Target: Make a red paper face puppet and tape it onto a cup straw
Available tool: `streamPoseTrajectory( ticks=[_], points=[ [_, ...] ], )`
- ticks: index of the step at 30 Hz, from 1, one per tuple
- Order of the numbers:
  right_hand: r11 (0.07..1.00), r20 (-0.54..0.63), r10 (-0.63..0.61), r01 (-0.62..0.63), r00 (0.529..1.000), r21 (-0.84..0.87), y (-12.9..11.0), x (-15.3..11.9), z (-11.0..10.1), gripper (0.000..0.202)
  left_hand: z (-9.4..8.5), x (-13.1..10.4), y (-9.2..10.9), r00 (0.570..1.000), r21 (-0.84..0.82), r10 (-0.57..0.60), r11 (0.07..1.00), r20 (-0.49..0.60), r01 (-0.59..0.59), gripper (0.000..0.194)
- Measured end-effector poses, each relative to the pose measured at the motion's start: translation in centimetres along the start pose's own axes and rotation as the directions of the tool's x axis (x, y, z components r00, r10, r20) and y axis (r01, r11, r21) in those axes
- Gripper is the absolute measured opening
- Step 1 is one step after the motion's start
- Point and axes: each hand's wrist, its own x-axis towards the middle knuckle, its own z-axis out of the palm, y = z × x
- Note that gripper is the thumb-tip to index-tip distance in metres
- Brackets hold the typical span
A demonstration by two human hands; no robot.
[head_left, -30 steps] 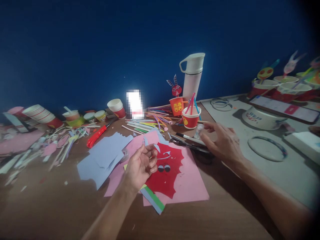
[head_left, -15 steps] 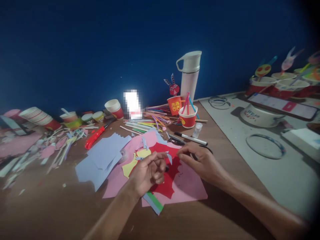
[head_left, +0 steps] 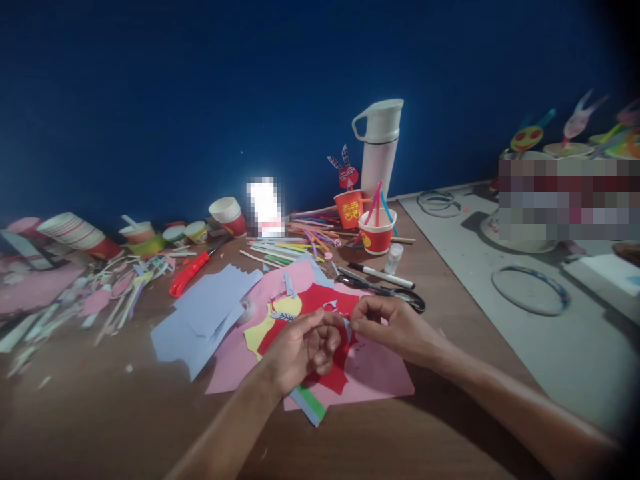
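Above the red paper (head_left: pixel 325 380), my left hand (head_left: pixel 305 347) is palm up with its thumb and forefinger pressed together near a small blue-grey paper piece (head_left: pixel 349 328). My right hand (head_left: pixel 395 327) pinches that piece from the right, its fingertips close to the left ones. Under the red sheet lies a pink sheet (head_left: pixel 385 380), with yellow paper (head_left: pixel 254 331) to the left. A small patterned leaf-shaped strip (head_left: pixel 284 317) rests by the yellow paper. Black scissors (head_left: pixel 410 298) lie behind my right hand.
Blue-grey sheets (head_left: pixel 200 313) and a red utility knife (head_left: pixel 190 273) lie left. Farther back are coloured sticks (head_left: pixel 310 233), a marker (head_left: pixel 383 275), a red cup with straws (head_left: pixel 376 239) and a white flask (head_left: pixel 380 153). Paper scraps (head_left: pixel 120 287) cover the far left.
My right hand has moved slightly left and now meets the small blue-grey piece beside my left fingertips. The scissors behind it show more fully.
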Motion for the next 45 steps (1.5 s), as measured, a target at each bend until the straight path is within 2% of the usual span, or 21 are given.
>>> streamPoseTrajectory(
  ticks=[6,10,15,18,21,29,36,41,45],
  points=[
    [0.999,0.001,0.04,-0.04,0.999,0.004,-0.2,-0.2,0.1,0.015,0.3,0.0,-0.1,1.0,0.023,0.008,1.0,-0.015,-0.008,0.028],
    [0.995,0.02,0.069,-0.07,0.997,0.07,-0.2,-0.1,0.2,0.017,0.6,0.1,-0.2,0.994,0.123,0.065,0.991,-0.085,-0.055,0.024],
    [0.961,0.001,0.088,-0.085,0.996,0.261,0.0,0.0,0.3,0.023,0.6,0.2,-0.5,0.96,0.284,0.212,0.946,-0.183,-0.154,0.018],
    [0.917,-0.039,0.114,-0.09,0.993,0.389,0.2,-0.1,0.4,0.026,0.6,0.1,-0.9,0.954,0.35,0.244,0.921,-0.175,-0.171,0.018],
    [0.893,-0.061,0.139,-0.098,0.988,0.439,0.4,-0.1,0.6,0.028,0.8,0.1,-1.4,0.948,0.41,0.256,0.898,-0.19,-0.16,0.022],
    [0.863,-0.021,0.164,-0.133,0.986,0.487,0.4,-0.2,1.3,0.03,1.4,0.3,-1.7,0.927,0.431,0.282,0.889,-0.246,-0.156,0.022],
    [0.89,-0.058,0.174,-0.131,0.983,0.437,-0.2,-0.1,0.5,0.031,1.5,-0.1,-1.0,0.925,0.542,0.297,0.83,-0.237,-0.128,0.011],
    [0.915,0.019,0.094,-0.094,0.995,0.393,0.3,0.0,0.1,0.029,1.9,-0.3,-0.9,0.944,0.593,0.256,0.801,-0.209,-0.086,0.008],
    [0.956,0.088,0.06,-0.083,0.994,0.283,0.7,0.0,0.2,0.022,2.2,-0.2,-0.9,0.944,0.628,0.265,0.774,-0.198,-0.086,0.004]
  ],
)
